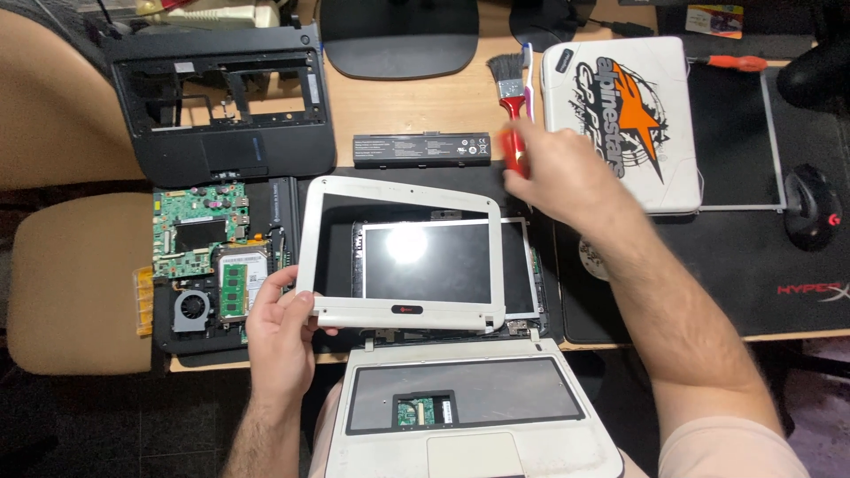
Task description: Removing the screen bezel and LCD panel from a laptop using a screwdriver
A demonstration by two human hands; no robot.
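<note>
L hand (282, 332) pinches the lower-left corner of a white plastic screen bezel (400, 312), thumb on top, fingers under, holding the frame tilted up over a bare LCD panel (427, 262) w/ glossy dark glass and thin metal edges. R hand (560, 173) is closed around the red handle of a paintbrush (511, 88), black bristles pointing away; hand is blurred, just past the bezel's top-right corner. Below the panel sits a white laptop base (469, 416), keyboard out, so its shallow grey tray shows a small green board in a cut-out, trackpad near the front edge. Left: an open black chassis holding a green motherboard (199, 235), RAM stick and round fan. Behind it an empty black palmrest shell (221, 97), full of rectangular openings. A long black battery (421, 149) lies on the wooden desk (416, 102). Right: a white lid w/ orange-black sticker (620, 119) on a black desk mat (708, 292), dark mouse (810, 208) at far edge.
</note>
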